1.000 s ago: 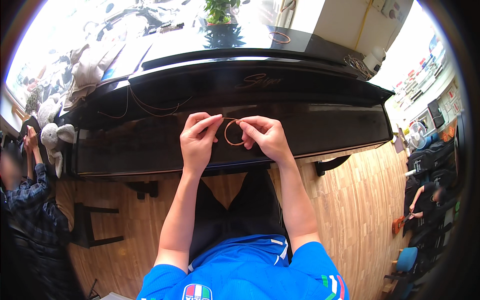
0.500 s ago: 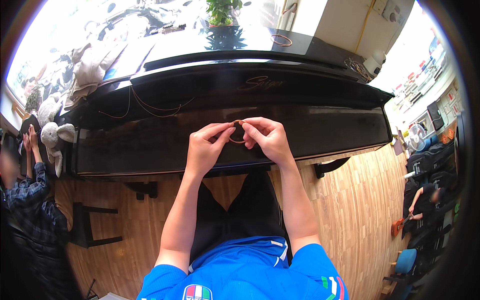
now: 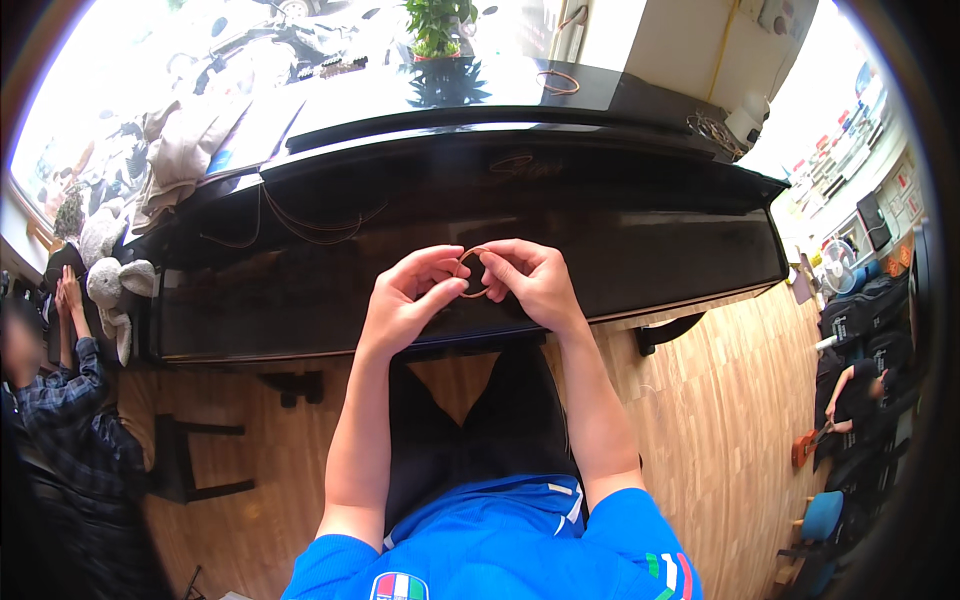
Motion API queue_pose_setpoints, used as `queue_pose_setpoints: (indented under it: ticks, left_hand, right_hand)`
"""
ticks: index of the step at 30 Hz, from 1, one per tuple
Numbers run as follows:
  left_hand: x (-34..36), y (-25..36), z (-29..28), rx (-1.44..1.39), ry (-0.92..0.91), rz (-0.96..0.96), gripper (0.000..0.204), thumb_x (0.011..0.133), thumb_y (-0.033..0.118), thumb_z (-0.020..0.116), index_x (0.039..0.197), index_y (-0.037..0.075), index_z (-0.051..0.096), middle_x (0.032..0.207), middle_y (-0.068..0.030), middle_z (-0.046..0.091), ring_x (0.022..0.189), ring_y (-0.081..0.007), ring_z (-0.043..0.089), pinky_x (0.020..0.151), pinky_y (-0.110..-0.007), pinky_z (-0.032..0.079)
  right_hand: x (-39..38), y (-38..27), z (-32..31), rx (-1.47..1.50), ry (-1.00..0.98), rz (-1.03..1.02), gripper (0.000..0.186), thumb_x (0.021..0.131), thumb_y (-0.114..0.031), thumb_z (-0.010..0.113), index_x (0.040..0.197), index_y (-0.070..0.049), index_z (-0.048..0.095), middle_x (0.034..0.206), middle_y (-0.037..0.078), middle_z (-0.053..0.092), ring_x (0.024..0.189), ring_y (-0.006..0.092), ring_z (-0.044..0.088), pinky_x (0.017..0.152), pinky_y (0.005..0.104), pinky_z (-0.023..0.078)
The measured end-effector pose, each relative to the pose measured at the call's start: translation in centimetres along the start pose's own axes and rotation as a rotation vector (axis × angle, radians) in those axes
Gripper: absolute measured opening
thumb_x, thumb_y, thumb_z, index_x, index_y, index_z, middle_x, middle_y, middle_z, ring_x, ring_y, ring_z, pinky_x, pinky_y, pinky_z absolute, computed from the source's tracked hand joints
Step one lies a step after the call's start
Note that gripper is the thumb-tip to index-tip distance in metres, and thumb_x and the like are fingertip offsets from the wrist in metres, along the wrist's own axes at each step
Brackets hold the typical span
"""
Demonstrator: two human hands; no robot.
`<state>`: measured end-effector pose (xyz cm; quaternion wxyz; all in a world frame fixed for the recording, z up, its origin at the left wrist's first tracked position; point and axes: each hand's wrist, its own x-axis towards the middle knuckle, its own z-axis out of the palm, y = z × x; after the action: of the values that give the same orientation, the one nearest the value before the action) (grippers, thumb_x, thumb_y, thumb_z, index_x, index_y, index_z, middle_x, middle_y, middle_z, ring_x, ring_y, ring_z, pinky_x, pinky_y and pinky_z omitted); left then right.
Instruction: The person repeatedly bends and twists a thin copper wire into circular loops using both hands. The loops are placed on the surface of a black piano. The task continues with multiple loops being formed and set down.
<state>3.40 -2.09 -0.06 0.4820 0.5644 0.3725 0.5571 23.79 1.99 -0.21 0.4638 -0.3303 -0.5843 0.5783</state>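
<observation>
A small ring-shaped coil of copper-coloured wire (image 3: 474,297) is held up in front of a black upright piano (image 3: 640,255). My right hand (image 3: 538,285) pinches the coil's right side between thumb and fingers. At its left side is my left hand (image 3: 405,300), with curled fingers and the thumb apart from them. Those left fingertips are at the coil's edge; whether they press on it is hard to see. On the piano top lies another thin copper-coloured coil (image 3: 558,83). Loose thin wires (image 3: 310,228) hang down the piano's front at the left.
A potted plant (image 3: 435,30), a grey cloth (image 3: 180,155) and a tangle of cable (image 3: 712,132) sit along the piano top. Left are a plush toy (image 3: 118,283), a seated person (image 3: 65,400) and a dark stool (image 3: 195,455). Far right, another person holds a small guitar (image 3: 803,448).
My left thumb and fingers have spread apart from their pinch at the coil's top. My right hand keeps its pinch. The view has shifted slightly.
</observation>
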Motion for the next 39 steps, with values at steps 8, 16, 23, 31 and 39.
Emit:
queue_pose_setpoints:
  ticks: [8, 16, 23, 31, 39]
  left_hand:
    - [0.6, -0.5, 1.2, 0.051, 0.188, 0.028, 0.026, 0.101, 0.016, 0.063, 0.121, 0.0, 0.067, 0.104, -0.0077, 0.073, 0.08, -0.0091, 0.067, 0.066, -0.022, 0.051]
    - [0.3, -0.4, 0.5, 0.041, 0.226, -0.002, 0.022, 0.101, 0.016, 0.064, 0.117, 0.002, 0.066, 0.09, -0.0035, 0.068, 0.073, -0.0069, 0.063, 0.063, -0.02, 0.048]
    - [0.3, -0.8, 0.6, 0.006, 0.218, 0.005, 0.023, 0.099, 0.02, 0.066, 0.115, 0.003, 0.068, 0.087, -0.0022, 0.068, 0.072, -0.0061, 0.063, 0.063, -0.021, 0.05]
    - [0.5, 0.0, 0.6, -0.007, 0.208, -0.035, 0.023, 0.1, 0.02, 0.065, 0.116, 0.003, 0.067, 0.085, -0.0019, 0.067, 0.071, -0.006, 0.061, 0.063, -0.021, 0.05]
    - [0.8, 1.0, -0.2, -0.14, 0.194, -0.06, 0.021, 0.101, 0.019, 0.064, 0.113, 0.003, 0.067, 0.083, -0.0023, 0.066, 0.067, -0.0066, 0.061, 0.054, -0.02, 0.048]
  right_hand:
    - [0.0, -0.9, -0.2, 0.01, 0.161, -0.105, 0.017, 0.097, -0.012, 0.068, 0.107, 0.002, 0.067, 0.082, 0.01, 0.071, 0.063, 0.0137, 0.067, 0.057, 0.0261, 0.057]
    - [8.2, -13.1, -7.2, -0.326, 0.768, -0.507, 0.023, 0.096, -0.019, 0.071, 0.103, 0.002, 0.075, 0.069, 0.002, 0.065, 0.055, 0.0075, 0.057, 0.05, 0.022, 0.045]
    - [17.0, -11.4, -19.1, -1.149, 0.981, -0.06, 0.024, 0.089, -0.035, 0.071, 0.1, -0.016, 0.079, 0.098, 0.01, 0.077, 0.097, 0.0301, 0.073, 0.091, 0.044, 0.052]
    - [13.7, -11.3, -10.9, -1.068, 1.078, -0.59, 0.023, 0.096, -0.028, 0.066, 0.109, -0.008, 0.065, 0.091, 0.007, 0.062, 0.084, 0.0253, 0.063, 0.076, 0.0437, 0.048]
    - [3.7, 0.8, 2.9, -0.485, 0.383, -0.279, 0.02, 0.093, -0.021, 0.072, 0.096, -0.001, 0.071, 0.06, 0.003, 0.062, 0.053, 0.0076, 0.055, 0.053, 0.0262, 0.044]
